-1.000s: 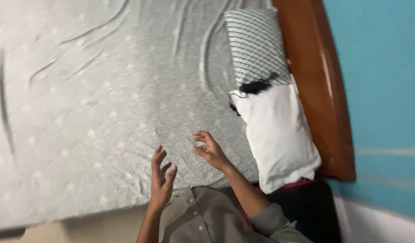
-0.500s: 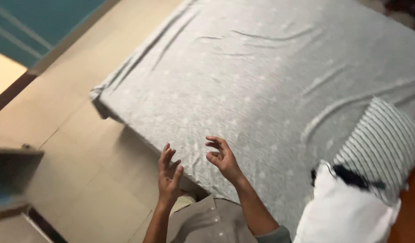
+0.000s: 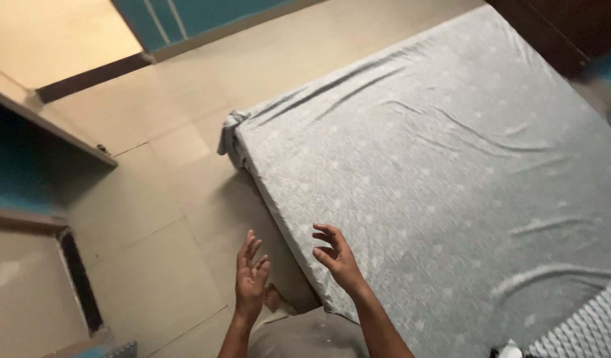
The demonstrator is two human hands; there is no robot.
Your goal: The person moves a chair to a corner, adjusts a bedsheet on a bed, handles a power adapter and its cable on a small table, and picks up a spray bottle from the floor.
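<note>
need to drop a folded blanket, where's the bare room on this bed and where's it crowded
The grey sheet is bare from the near edge by the right hand to the far corner. Crowded only at the lower right, around the striped pillow. The left hand is over bare floor.

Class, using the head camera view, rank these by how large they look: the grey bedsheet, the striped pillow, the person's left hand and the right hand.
1. Grey bedsheet, by far the largest.
2. Left hand and right hand: they look alike, so no ranking between them.
The striped pillow is cut off at the frame's corner, so its place is unsure.
</note>
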